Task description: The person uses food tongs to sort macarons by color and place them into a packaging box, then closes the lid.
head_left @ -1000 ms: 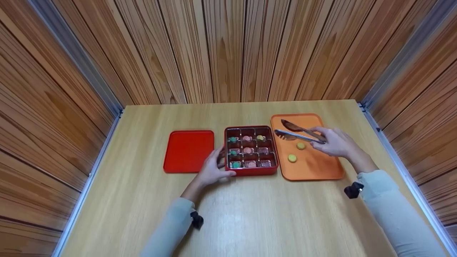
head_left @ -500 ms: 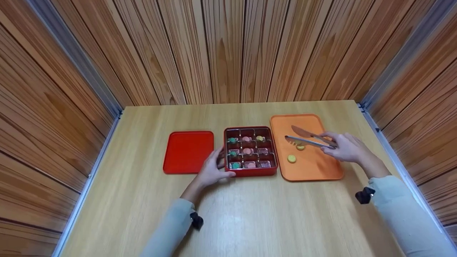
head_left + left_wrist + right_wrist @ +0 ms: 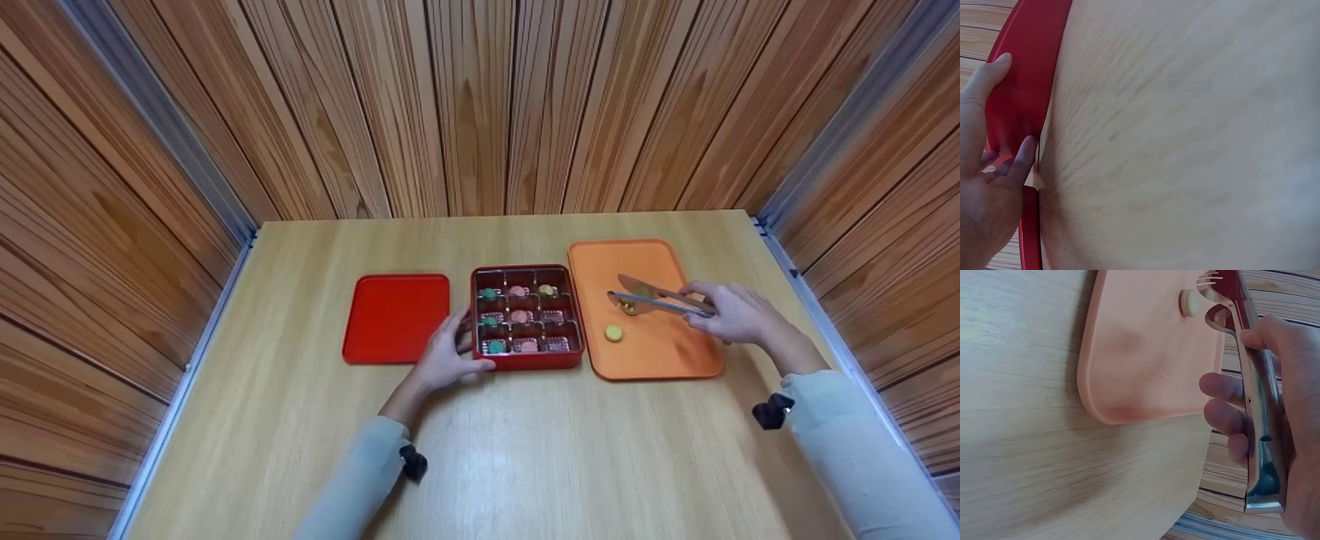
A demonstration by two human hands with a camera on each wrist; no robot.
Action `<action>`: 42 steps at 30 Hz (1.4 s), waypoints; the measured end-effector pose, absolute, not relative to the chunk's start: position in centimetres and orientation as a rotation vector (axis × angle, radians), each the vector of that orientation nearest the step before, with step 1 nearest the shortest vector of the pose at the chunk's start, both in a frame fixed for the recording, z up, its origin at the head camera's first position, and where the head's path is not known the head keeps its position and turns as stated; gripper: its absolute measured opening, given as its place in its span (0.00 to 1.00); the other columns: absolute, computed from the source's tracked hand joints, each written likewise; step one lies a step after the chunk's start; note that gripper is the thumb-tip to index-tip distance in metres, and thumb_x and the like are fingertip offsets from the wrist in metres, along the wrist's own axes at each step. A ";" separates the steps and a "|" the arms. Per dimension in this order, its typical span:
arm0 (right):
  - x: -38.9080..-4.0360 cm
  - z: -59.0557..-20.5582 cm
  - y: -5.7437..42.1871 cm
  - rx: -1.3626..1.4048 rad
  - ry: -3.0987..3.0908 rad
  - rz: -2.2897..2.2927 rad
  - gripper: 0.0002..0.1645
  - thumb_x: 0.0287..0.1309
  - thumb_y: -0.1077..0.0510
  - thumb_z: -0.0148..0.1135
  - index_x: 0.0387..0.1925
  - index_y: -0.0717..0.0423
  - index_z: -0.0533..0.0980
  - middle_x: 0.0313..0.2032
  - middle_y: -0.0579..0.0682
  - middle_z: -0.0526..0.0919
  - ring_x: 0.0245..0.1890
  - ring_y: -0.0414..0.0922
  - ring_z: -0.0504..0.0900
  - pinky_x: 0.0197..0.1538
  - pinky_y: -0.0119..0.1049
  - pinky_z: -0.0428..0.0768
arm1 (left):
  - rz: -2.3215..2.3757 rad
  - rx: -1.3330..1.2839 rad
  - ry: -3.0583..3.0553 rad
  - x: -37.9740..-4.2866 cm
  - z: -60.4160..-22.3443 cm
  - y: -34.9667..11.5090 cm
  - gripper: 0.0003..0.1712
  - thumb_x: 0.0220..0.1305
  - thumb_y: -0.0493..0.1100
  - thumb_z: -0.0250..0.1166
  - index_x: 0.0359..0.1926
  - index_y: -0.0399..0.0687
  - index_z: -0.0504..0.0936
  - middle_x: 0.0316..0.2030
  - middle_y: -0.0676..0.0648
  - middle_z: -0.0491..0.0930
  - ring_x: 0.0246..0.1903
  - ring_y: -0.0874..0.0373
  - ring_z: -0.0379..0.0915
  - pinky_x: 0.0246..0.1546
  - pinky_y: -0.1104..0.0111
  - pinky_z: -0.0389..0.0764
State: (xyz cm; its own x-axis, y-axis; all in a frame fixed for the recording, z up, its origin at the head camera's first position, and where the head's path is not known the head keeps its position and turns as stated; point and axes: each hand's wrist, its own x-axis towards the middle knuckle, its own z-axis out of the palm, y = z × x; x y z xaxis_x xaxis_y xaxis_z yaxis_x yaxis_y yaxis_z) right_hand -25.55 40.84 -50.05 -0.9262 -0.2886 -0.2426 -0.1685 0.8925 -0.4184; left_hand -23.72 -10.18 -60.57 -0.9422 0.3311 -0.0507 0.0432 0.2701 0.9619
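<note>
A red box (image 3: 527,361) with a clear divided insert has small green, pink and yellow macarons in most compartments. My left hand (image 3: 446,356) holds its near left corner, thumb along the front wall and fingers at the left side. My right hand (image 3: 731,311) grips metal serving tongs (image 3: 671,304), one end slotted like a fork, the other broad and flat. Their tips are low over the orange tray (image 3: 652,360), on either side of a yellow macaron (image 3: 628,308) that they partly cover. Another yellow macaron (image 3: 613,333) lies nearer the front of the tray.
To the left of the box lies a square red lid (image 3: 394,319), close to my left hand. The orange tray stands right beside the box on the other side. Wood-panelled walls close in the table (image 3: 517,442) at the back and both sides.
My right hand has moved right and toward me with the tongs, bringing their tips down around the farther yellow macaron, with the ends closer together. The left hand and box stay put.
</note>
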 end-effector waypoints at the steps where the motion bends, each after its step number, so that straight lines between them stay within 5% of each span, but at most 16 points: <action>1: -25.5 -50.1 40.9 -0.336 2.752 -0.572 0.30 0.76 0.53 0.69 0.74 0.55 0.76 0.30 0.49 0.81 0.17 0.45 0.76 0.20 0.33 0.73 | 1.722 0.345 2.305 -23.7 -60.6 -10.2 0.69 0.60 0.42 0.88 0.91 0.44 0.53 0.83 0.34 0.67 0.84 0.37 0.66 0.81 0.48 0.79; 28: -25.8 -50.8 41.6 -0.296 2.647 -0.625 0.25 0.80 0.56 0.63 0.73 0.55 0.76 0.40 0.55 0.84 0.21 0.47 0.79 0.23 0.34 0.82 | 1.726 0.311 2.297 -23.7 -60.3 -10.1 0.67 0.63 0.41 0.86 0.92 0.45 0.53 0.82 0.34 0.67 0.83 0.36 0.67 0.80 0.46 0.79; 42: -25.8 -49.7 42.0 -0.362 2.678 -0.615 0.22 0.81 0.56 0.62 0.70 0.55 0.77 0.35 0.54 0.87 0.18 0.44 0.80 0.22 0.34 0.81 | 1.715 0.303 2.306 -23.7 -60.4 -10.0 0.69 0.60 0.41 0.88 0.92 0.45 0.52 0.82 0.33 0.68 0.84 0.36 0.67 0.81 0.47 0.78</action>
State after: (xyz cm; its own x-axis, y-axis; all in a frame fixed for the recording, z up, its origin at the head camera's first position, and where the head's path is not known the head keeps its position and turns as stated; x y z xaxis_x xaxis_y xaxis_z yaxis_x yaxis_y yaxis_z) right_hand -25.81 41.97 -49.66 -0.8992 -0.3245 -0.2934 -0.1639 0.8718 -0.4616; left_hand -23.67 -10.03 -60.36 -0.9468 0.3126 -0.0759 0.0172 0.2847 0.9585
